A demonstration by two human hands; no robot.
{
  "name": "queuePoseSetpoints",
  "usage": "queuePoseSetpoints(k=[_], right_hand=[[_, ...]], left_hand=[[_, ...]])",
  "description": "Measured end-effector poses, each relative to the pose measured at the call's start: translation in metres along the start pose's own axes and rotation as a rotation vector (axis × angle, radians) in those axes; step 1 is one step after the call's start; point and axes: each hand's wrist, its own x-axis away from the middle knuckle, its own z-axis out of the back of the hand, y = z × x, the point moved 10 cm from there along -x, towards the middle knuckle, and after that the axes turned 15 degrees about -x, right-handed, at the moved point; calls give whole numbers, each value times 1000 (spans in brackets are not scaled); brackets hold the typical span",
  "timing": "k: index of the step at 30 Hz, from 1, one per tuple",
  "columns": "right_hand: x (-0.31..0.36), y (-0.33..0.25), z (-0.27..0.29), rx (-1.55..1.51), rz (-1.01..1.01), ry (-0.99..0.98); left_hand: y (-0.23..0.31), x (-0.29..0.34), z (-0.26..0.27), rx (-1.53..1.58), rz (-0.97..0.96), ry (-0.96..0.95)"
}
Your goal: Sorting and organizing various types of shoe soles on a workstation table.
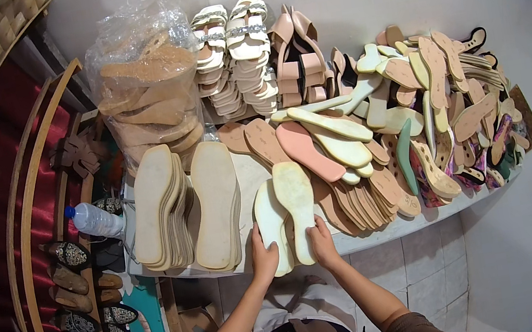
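Forearms [241, 320] angled inward; left fingers [256, 238] pinching whitish sole [266, 205], right fingers [321, 227] pinching cream sole [294, 193].

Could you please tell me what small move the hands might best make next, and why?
Perhaps the right hand could lower the right pale sole slightly to line it up: its top sits higher than, and partly overlaps, the left pale sole in the left hand.
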Motion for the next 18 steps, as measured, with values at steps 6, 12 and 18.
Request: queuePoseSetpoints(k=[6, 12, 18], right_hand=[[11, -36, 16, 363, 309, 36], [49, -43, 20, 738, 444, 100], [78, -56, -29, 1370, 697, 166]], left_hand=[[50, 11, 4, -282, -58, 0], [97, 9, 3, -819, -153, 60], [92, 13, 0, -872, -198, 174]])
